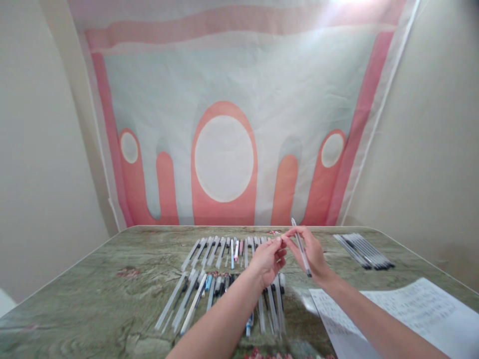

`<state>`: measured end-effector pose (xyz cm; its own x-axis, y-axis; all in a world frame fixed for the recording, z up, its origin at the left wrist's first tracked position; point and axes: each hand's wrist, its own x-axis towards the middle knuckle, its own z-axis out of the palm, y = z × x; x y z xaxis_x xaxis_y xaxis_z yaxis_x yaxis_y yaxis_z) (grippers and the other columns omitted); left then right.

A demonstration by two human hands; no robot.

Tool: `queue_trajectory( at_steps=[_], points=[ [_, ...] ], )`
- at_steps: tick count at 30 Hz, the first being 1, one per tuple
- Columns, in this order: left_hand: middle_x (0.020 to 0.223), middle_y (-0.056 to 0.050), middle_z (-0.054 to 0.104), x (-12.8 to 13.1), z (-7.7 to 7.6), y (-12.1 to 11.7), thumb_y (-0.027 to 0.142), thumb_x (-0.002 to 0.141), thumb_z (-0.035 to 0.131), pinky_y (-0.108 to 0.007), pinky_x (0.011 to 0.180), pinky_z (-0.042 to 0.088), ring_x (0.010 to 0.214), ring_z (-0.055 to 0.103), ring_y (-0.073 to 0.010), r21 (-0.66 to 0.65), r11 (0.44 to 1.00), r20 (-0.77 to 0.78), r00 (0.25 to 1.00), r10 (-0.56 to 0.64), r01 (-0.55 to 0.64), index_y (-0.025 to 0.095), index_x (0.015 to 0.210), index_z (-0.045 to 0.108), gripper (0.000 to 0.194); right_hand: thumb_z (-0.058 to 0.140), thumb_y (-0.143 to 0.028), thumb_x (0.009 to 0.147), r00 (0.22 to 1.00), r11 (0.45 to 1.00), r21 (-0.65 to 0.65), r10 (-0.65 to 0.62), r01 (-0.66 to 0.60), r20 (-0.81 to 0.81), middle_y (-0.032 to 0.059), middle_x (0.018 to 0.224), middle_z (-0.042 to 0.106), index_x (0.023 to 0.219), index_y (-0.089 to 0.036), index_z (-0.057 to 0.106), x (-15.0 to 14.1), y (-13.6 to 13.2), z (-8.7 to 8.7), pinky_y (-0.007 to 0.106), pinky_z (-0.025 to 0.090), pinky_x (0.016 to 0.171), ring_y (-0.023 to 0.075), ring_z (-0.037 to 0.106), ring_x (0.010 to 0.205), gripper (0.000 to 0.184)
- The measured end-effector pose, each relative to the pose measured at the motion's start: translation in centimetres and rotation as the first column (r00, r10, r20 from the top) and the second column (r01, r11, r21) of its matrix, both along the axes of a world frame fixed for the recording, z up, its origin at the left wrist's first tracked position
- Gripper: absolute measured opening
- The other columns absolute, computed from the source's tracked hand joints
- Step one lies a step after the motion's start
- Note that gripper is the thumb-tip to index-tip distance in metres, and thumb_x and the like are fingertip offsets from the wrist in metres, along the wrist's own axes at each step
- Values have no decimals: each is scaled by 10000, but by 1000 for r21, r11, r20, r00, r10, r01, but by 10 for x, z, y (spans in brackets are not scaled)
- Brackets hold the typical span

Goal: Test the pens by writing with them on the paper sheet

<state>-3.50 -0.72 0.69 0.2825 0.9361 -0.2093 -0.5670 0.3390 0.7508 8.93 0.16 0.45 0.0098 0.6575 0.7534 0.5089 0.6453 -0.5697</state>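
My right hand (312, 254) is closed around a slim pen (300, 247), which points up and away with its dark end down. My left hand (267, 259) is raised beside it, fingers pinched together at the fingertips of the right hand; whether anything sits in that pinch is too small to tell. Both hands hover above rows of pens (220, 252) laid out on the green patterned table (112, 289). A nearer row of clear pens (187, 299) lies under my left forearm.
A separate bundle of dark-tipped pens (362, 251) lies at the back right of the table. A printed white sheet (411, 314) lies at the front right. A pink and pale cloth (224, 124) hangs on the wall behind the table.
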Motion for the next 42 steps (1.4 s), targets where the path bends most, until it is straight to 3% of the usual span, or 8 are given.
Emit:
queue_trajectory(
  at_steps=[4,8,12,16,21,25,42],
  points=[
    [619,31,510,4,-1,-1,305,644,669,-185,522,311,535,462,-55,-7,1000,40,999,8,-7,151,729,556,209,534,-309,763,1000,1000,-3,7,-7,-15,28,793,588,828,-219,517,-1,-3,0,321,436,735,183,567,770,112],
    [638,22,505,6,-4,-2,345,648,661,-186,519,306,550,463,-57,73,997,25,1000,11,-13,145,798,572,265,570,-330,741,996,998,-44,42,-46,-83,29,800,602,858,-214,523,-3,-6,2,331,438,751,187,576,781,171],
    [707,11,514,5,-4,-1,379,656,647,-193,536,320,573,471,-58,148,988,14,999,37,-39,147,801,539,294,495,-353,804,960,981,-105,136,-166,-246,48,814,628,1016,-199,512,-3,-10,11,327,457,726,176,582,762,262],
    [734,-1,509,5,1,-2,405,669,623,-197,542,323,593,476,-66,210,976,14,999,49,-51,147,768,493,305,432,-378,838,940,975,-118,145,-189,-308,46,776,637,1055,-189,548,0,-13,21,303,471,649,150,564,658,310],
    [749,-3,506,6,10,-8,428,676,607,-208,573,331,618,473,-74,293,956,28,999,16,-24,158,753,466,314,452,-389,828,940,975,-111,150,-192,-308,35,756,618,942,-190,592,-3,-18,26,288,469,665,151,570,681,269],
    [756,-8,511,7,14,-13,428,705,579,-213,591,332,631,467,-75,348,937,53,999,6,-24,158,751,472,294,451,-369,831,951,990,-70,96,-121,-293,33,754,594,859,-184,573,-7,-22,27,275,455,650,146,556,667,224],
    [708,-1,500,8,12,-15,425,717,573,-212,616,334,639,464,-77,365,930,41,999,18,-32,154,748,469,292,412,-331,845,983,998,-35,50,-57,-177,-2,661,524,752,-188,505,-5,-24,29,240,408,594,124,511,608,194]
  ],
)
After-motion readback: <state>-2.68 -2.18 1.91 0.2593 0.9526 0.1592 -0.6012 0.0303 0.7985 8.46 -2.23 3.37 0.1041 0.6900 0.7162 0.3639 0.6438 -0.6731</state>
